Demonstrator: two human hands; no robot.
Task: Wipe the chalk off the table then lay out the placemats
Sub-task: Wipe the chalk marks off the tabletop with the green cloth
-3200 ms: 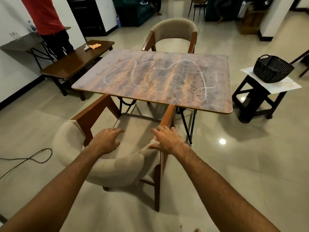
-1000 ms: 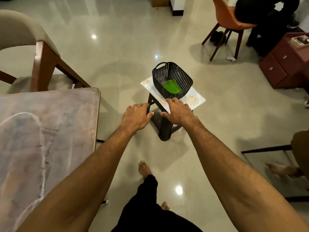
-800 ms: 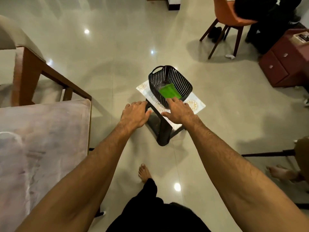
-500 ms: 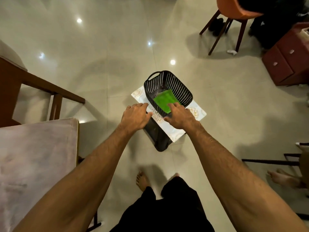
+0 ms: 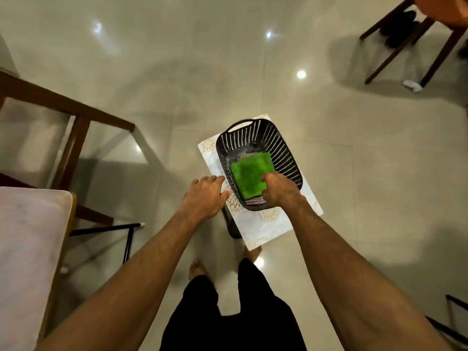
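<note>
In the black basket (image 5: 286, 153), the right hand (image 5: 281, 192) touches a green cloth (image 5: 249, 177).

colours i see: bright green cloth (image 5: 249, 177) in a black slotted basket (image 5: 285, 153)
beneath the basket i read a white desk top (image 5: 268, 229) with faint gold floral medallions; floor tiles (image 5: 177, 72) glossy beige.

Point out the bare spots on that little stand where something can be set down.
Best: on the stand, between the basket and the stand's near corner. A thin strip is bare along the basket's left, beyond the left hand. Inside the basket it is crowded: green cloth, right hand gripping it.
</note>
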